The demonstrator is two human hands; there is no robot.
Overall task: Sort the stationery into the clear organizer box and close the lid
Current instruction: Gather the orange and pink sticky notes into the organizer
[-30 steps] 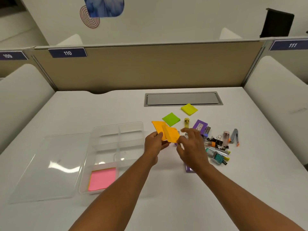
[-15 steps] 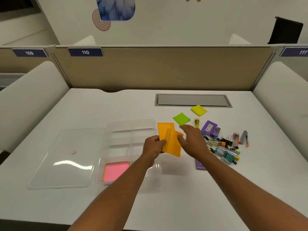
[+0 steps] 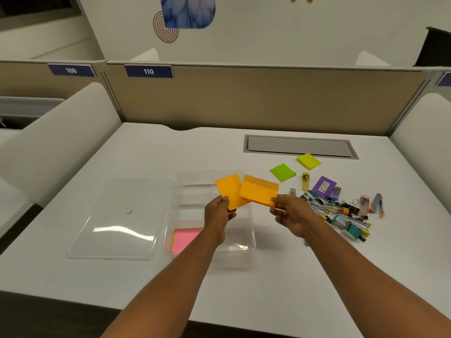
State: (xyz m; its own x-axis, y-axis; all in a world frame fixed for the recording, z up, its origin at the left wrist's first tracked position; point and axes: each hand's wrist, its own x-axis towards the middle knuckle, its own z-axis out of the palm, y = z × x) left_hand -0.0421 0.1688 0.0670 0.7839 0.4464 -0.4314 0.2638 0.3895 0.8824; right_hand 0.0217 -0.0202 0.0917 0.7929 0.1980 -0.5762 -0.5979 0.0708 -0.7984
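Observation:
The clear organizer box (image 3: 251, 242) stands open on the white desk, with a pink sticky pad (image 3: 184, 239) in its near left compartment. Its flat lid (image 3: 117, 218) lies to the left, touching the box. Over the box, my left hand (image 3: 218, 213) pinches one orange sticky pad (image 3: 228, 189). My right hand (image 3: 290, 212) holds a second orange sticky pad (image 3: 260, 190) just to the right, overlapping the first. A green pad (image 3: 282, 172) and a yellow pad (image 3: 309, 161) lie further back on the right.
A heap of small stationery (image 3: 341, 211) lies right of my right hand: binder clips, a purple box (image 3: 324, 185), a yellow tube (image 3: 305, 181), a stapler remover (image 3: 377, 203). A grey cable hatch (image 3: 299, 146) sits at the back, before the beige partition (image 3: 244, 98).
The orange pads were held together in front of the box; now they are split, one in each hand, and raised over the box. The camera view has shifted left.

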